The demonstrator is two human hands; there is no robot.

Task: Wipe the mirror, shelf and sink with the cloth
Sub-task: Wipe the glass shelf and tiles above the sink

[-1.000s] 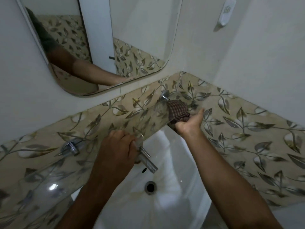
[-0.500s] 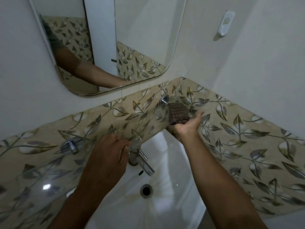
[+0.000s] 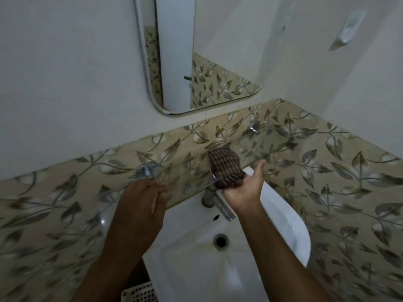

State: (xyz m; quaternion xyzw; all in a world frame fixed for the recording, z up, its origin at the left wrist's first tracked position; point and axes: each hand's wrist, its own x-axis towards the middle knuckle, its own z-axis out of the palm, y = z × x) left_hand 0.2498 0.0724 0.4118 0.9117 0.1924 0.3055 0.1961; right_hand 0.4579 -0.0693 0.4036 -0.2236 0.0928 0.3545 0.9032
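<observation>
A clear glass shelf (image 3: 187, 168) runs along the leaf-patterned tiles above the white sink (image 3: 218, 271). My right hand (image 3: 244, 190) is palm up under the shelf's front edge. It holds a brown checked cloth (image 3: 224, 164), folded over that edge just above the tap (image 3: 220, 205). My left hand (image 3: 139, 203) curls its fingers around the shelf's front edge further left. The mirror (image 3: 207, 51) hangs on the wall above and reflects tiles and a white strip.
Two chrome brackets (image 3: 146, 170) (image 3: 253, 127) carry the shelf. The sink drain (image 3: 220, 240) lies below the tap. A white perforated basket (image 3: 139, 293) shows at the bottom edge. A white holder (image 3: 351, 27) sits on the right-hand wall, which meets the tiled wall in a corner.
My right hand has slid the cloth left along the shelf, away from the right bracket to above the tap. My left hand stays on the shelf edge. The view has swung.
</observation>
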